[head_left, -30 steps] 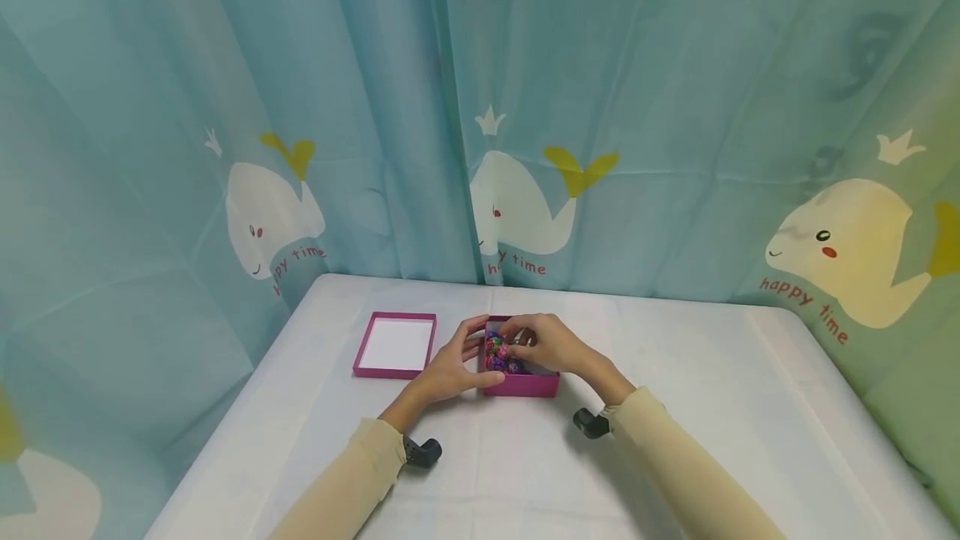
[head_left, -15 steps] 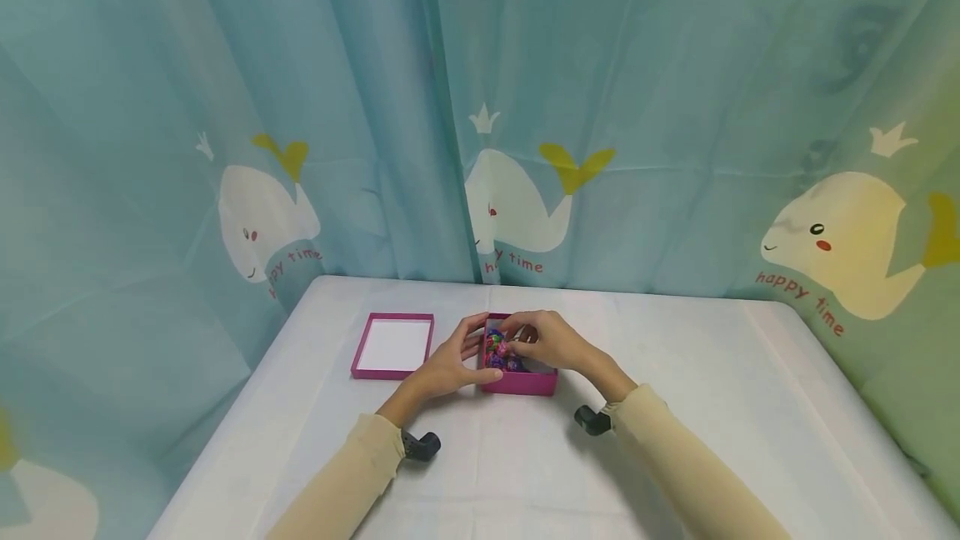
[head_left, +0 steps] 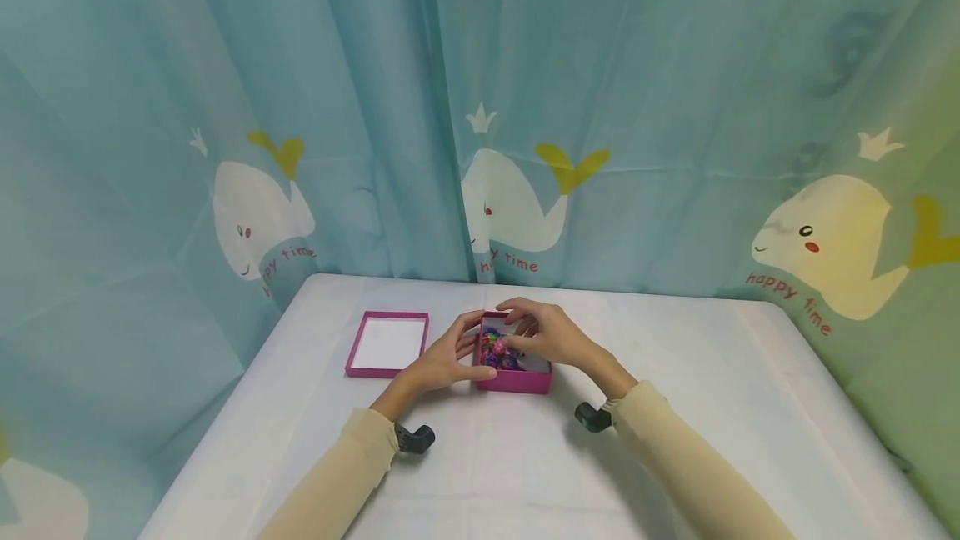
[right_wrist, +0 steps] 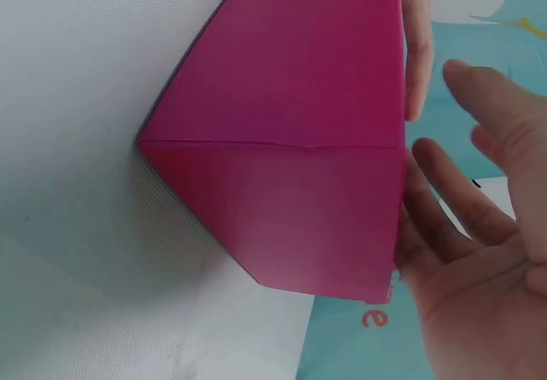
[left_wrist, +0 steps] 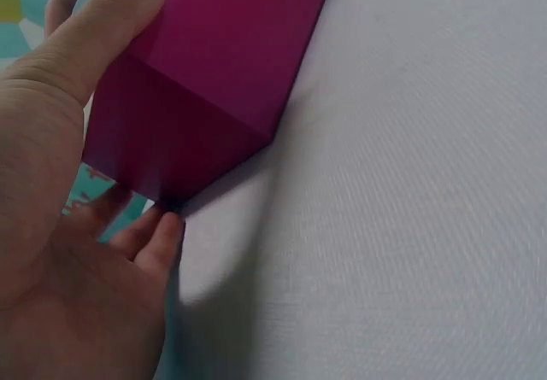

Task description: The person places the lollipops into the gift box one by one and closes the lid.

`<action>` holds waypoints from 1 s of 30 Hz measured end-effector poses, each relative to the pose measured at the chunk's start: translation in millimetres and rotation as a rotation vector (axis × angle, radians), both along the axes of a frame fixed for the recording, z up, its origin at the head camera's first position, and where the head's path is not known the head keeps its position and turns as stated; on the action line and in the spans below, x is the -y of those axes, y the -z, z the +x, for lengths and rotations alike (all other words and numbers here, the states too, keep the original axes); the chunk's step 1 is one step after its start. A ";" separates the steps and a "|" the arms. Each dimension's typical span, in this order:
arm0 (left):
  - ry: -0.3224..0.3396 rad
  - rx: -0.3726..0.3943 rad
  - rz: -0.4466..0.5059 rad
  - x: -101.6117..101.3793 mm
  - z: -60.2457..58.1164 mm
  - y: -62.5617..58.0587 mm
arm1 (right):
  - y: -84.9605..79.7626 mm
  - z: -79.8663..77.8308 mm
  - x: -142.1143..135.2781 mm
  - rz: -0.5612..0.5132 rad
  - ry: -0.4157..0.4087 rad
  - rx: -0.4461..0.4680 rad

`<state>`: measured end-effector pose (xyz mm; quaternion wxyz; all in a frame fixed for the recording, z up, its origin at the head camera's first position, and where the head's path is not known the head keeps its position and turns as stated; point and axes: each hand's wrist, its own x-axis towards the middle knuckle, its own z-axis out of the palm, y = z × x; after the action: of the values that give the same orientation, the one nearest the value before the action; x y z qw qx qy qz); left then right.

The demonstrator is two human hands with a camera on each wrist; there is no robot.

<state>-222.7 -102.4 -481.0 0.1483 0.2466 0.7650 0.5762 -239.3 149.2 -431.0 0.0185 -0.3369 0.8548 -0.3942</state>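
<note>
A magenta open-topped box [head_left: 513, 382] stands on the white table in the head view. Inside its left part lie several small round things [head_left: 498, 348] in shiny multicoloured wrapping. My left hand [head_left: 442, 362] holds the box at its left side: the thumb lies at the front corner and the fingers along the left wall, as the left wrist view shows around the box wall [left_wrist: 205, 47]. Over the box's right side is my right hand [head_left: 557, 335], fingers bent over the opening and thumb apart from them. In the right wrist view the right hand [right_wrist: 479, 286] shows nothing between thumb and fingers.
The box's lid [head_left: 387, 372], magenta-rimmed and white inside, lies upturned to the left of the box. A blue-green curtain [head_left: 660, 107] with whale prints hangs behind the white table [head_left: 705, 373]. Black wrist cameras sit below both hands.
My right hand's fingers have risen a little and spread from the thumb, uncovering more of the wrapped things. The left hand keeps its hold on the box. The whole view shifts slightly.
</note>
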 end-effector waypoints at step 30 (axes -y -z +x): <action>-0.233 -0.165 -0.103 71.0 29.4 -51.6 | -15.4 25.7 58.2 -0.190 0.005 0.077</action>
<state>-193.3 -173.3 -429.4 0.0295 0.1947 0.8265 0.5274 -213.6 90.9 -415.6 0.0184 -0.3195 0.8132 -0.4861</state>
